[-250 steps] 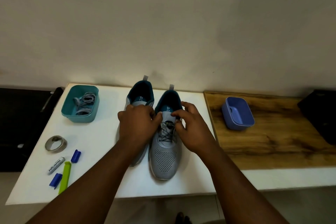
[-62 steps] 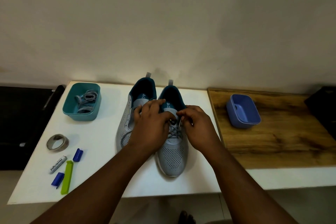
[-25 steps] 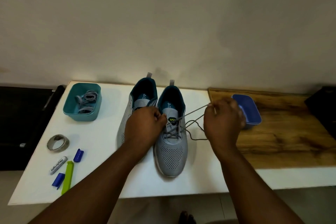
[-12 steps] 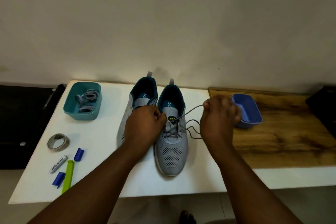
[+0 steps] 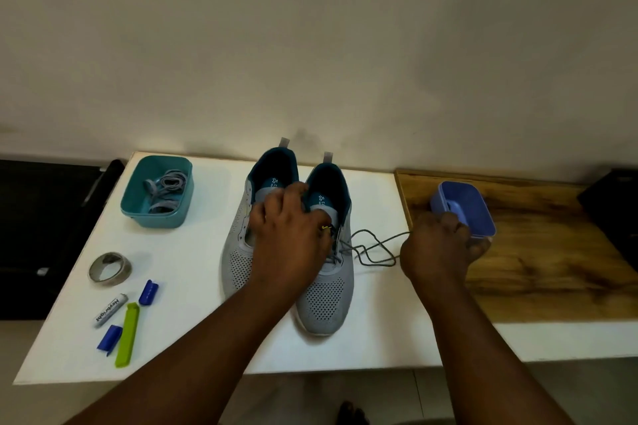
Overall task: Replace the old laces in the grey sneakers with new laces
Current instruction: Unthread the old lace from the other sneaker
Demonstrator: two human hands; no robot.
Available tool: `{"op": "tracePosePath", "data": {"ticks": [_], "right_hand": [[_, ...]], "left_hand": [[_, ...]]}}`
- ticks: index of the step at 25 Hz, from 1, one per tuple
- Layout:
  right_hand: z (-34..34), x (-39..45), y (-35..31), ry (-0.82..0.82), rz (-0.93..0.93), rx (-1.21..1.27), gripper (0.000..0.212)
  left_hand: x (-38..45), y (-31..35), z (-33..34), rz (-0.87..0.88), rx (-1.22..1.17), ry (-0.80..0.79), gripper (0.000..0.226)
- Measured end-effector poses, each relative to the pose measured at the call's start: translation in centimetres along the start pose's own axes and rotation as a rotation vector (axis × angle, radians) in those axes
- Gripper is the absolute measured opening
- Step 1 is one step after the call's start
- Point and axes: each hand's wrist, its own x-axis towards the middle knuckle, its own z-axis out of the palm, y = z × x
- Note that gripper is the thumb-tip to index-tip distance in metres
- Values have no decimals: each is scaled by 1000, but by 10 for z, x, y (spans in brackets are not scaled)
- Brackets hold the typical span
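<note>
Two grey sneakers are seen side by side on the white table (image 5: pixel 193 286), heels toward the wall and toes toward the near edge. The right sneaker (image 5: pixel 328 293) is partly covered by the left hand (image 5: pixel 286 238), which is laid across its tongue with the fingers curled over the collar and the upper eyelets; whether anything is pinched under those fingers cannot be told. The left sneaker (image 5: pixel 238 245) is touched by the same forearm along its inner side, and its toe is hidden behind the wrist.

A dark lace (image 5: pixel 373 248) is led out of the right sneaker's eyelets in loose loops over the table, to the right, and its end is gripped in the closed right hand (image 5: pixel 438 248). That hand is held over the seam where the white top meets the wooden board (image 5: pixel 538 269), just beside the blue tub (image 5: pixel 466 207), whose near wall is partly hidden by the knuckles.

At the far left corner, near the wall, a teal tub (image 5: pixel 138 207) is set, and a bundle of grey laces (image 5: pixel 165 190) is coiled in it. Along the left margin, a tape roll (image 5: pixel 110 269), a marker (image 5: pixel 110 310), two blue caps (image 5: pixel 148 291) and a green clip (image 5: pixel 127 335) are laid close to the near left edge.

Bare white surface is left between the teal tub and the sneakers, and in a strip along the near edge in front of the toes. Open wood is left to the right of the blue tub
</note>
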Motion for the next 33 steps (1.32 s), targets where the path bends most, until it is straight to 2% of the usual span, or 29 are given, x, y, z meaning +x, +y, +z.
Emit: {"op": "tracePosePath", "data": {"ticks": [2,6,9,13,15,17,20,24,27,31,33], "right_hand": [[-1,-8,-13,3,-107,128,46],[-13,-24,-45,63,-462,528,35],[-9,-30,-53,-35,-619,503,32],[-1,-27,-50,17,-600,611,31],[2,-24,-49,21,-594,647,28],[1,-23,-51,-17,-606,682,24],[0,-25,-51,-72,-597,681,29],[3,-23,-48,-74,-584,762,35],[3,-22,-50,-106,-566,800,33],[5,-22,-50,-73,-585,807,32],[5,-22,-49,-53,-568,792,27]], "left_hand": [[-3,5,4,13,60,-65,23],[-3,0,8,17,92,-97,31],[-2,-1,9,4,21,-92,27],[1,-6,0,-163,-153,85,19],[-1,-9,-4,-195,-177,142,24],[-2,-4,-4,-97,-158,88,36],[-3,3,6,76,19,-27,32],[-1,0,10,26,10,-151,42],[1,1,7,37,-49,-172,55],[4,-5,9,31,-52,-213,28],[9,-6,-4,-58,-103,-135,19]]}}
